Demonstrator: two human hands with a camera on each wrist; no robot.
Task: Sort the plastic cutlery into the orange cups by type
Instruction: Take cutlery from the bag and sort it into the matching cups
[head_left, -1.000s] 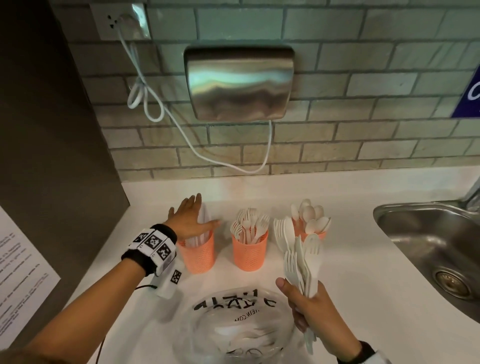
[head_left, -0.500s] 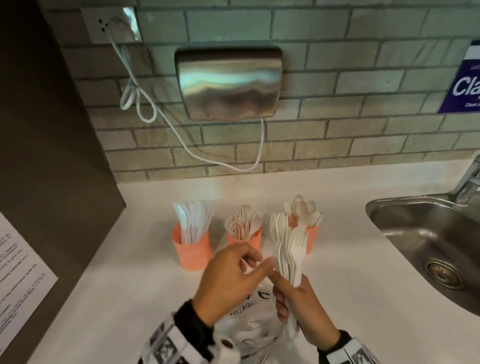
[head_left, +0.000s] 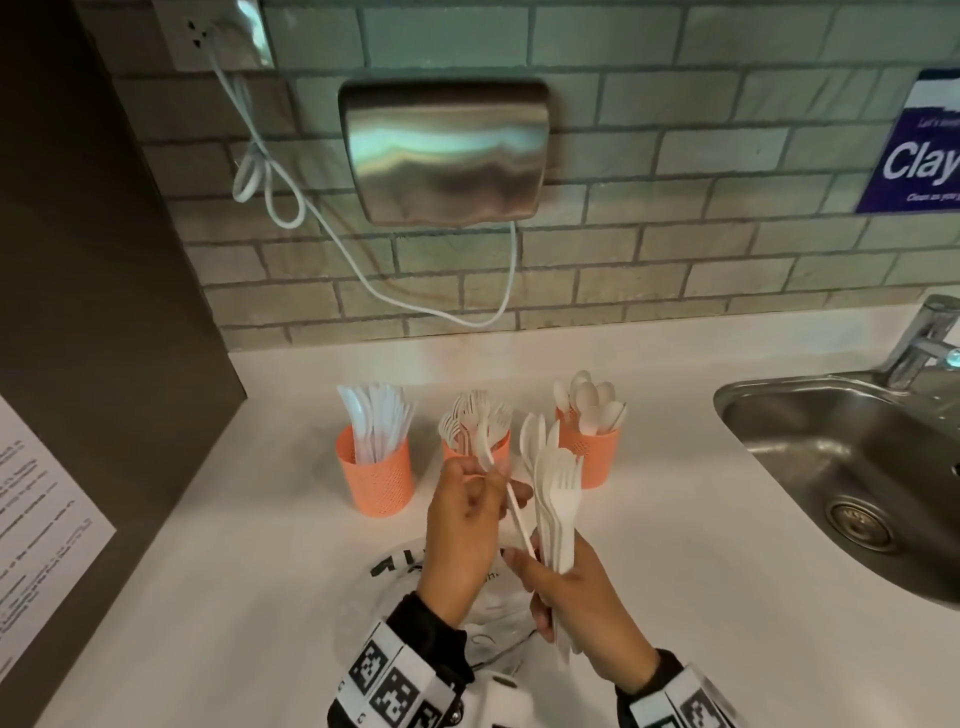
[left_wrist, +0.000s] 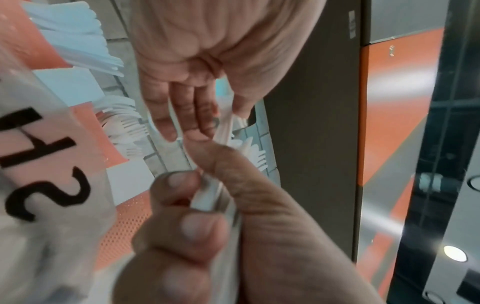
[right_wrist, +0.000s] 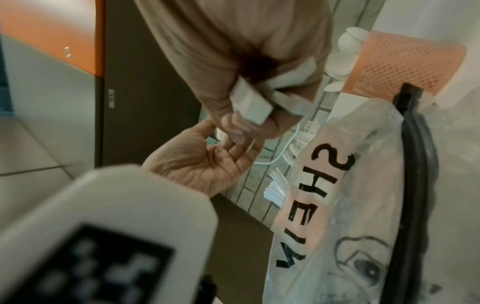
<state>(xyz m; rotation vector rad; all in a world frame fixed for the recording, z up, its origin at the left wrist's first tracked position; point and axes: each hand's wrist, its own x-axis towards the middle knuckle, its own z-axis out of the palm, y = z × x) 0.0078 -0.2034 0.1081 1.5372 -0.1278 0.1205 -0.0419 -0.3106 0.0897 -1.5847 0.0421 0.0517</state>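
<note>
Three orange cups stand in a row on the counter: the left cup (head_left: 375, 480) holds knives, the middle cup (head_left: 475, 448) forks, the right cup (head_left: 592, 452) spoons. My right hand (head_left: 535, 569) grips a bundle of white cutlery (head_left: 558, 499) by the handles, heads up, in front of the cups. My left hand (head_left: 496, 491) pinches one white piece (head_left: 511, 504) that slants up-left out of the bundle, its head overlapping the fork cup. The left wrist view shows my left fingers (left_wrist: 182, 111) above the right hand's grip on the handles (left_wrist: 207, 201). Handle ends (right_wrist: 250, 107) show in the right wrist view.
A clear plastic bag (head_left: 395, 564) with black lettering lies on the white counter under my hands. A steel sink (head_left: 857, 467) and tap (head_left: 924, 338) are on the right. A hand dryer (head_left: 444, 150) with a white cable hangs on the tiled wall. A dark panel (head_left: 104, 312) stands at left.
My left hand left the knife cup, came across to the bundle and now draws one piece up and to the left. The right hand keeps holding the bundle.
</note>
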